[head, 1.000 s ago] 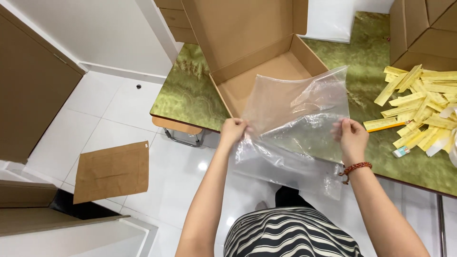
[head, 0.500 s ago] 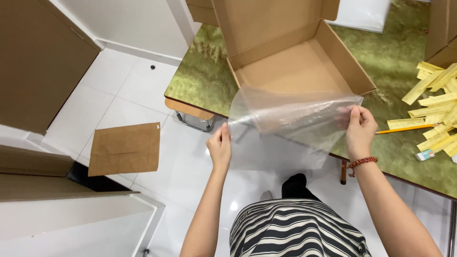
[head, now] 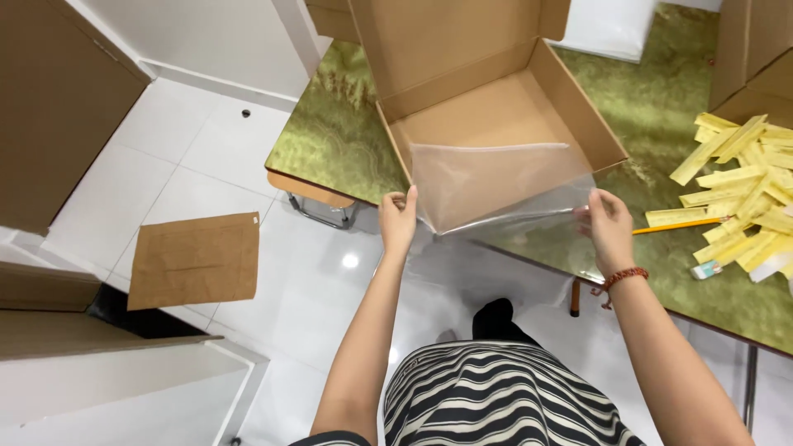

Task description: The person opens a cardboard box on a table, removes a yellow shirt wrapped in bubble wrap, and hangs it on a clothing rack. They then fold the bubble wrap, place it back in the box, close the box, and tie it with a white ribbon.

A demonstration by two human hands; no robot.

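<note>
clear bag (head: 496, 186), brown box (head: 496, 99), green table (head: 661, 107)

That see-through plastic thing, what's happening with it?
A person is holding a clear plastic bag stretched out between both hands: the left hand pinches one side and the right hand pinches the other. They hold it up just in front of an open cardboard box that sits on a green table. The bag is not inside the box. A pile of yellow packets lies on the table to the right, and a flat piece of cardboard lies on the floor.
</note>
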